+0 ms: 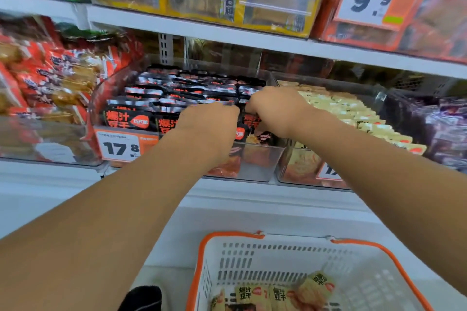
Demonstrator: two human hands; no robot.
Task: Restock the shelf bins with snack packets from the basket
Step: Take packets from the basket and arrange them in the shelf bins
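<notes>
Basket [394, 283] bottom right of frame, white with orange rim, few yellow packets [283, 295] left inside. Mid-frame, both arms reach up. Left hand [209, 124] and right hand [275, 108] curled into front of clear bin [255, 164], apparently pressing black packets [177, 98] into row; exact grip hidden. Bin looks packed: likely risk, front packets pop over low wall or rows buckle. Yellow-packet bin [300, 166] just right.

Both bare forearms extend forward and upward, converging. Left hand [211, 125] and right hand [276, 108] lie close together, knuckles up, fingers curled downward.
</notes>
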